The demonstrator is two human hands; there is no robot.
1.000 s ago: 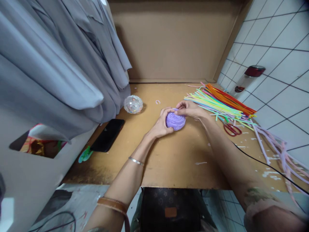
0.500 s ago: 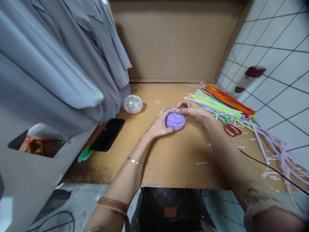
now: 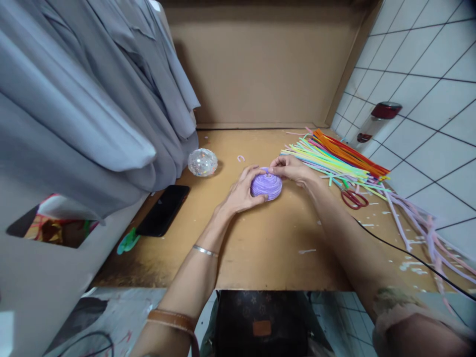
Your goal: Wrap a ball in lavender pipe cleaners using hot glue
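A round purple ball (image 3: 267, 186), its surface made of coiled fuzzy strands like pipe cleaners, is held over the middle of the table. My left hand (image 3: 243, 191) wraps around its left side, fingers at the top and thumb low on the near side. At the ball's upper right, my right hand (image 3: 292, 168) has its thumb and fingertips pinched together against the top. Whether a loose strand end lies between those fingertips is too small to make out. A small curved pink piece (image 3: 241, 158) lies on the table just beyond the hands.
A clear glittery ball (image 3: 203, 162) sits at back left, with a black phone (image 3: 163, 210) and a green item (image 3: 128, 241) nearer. On the right are a pile of colourful pipe cleaners (image 3: 334, 156), red-handled scissors (image 3: 354, 199), lilac strands (image 3: 420, 218) and a black cable (image 3: 405, 248).
The whole view has shifted slightly. Both hands keep nearly the same hold on the purple ball, with only a slight shift of the right fingers at its top.
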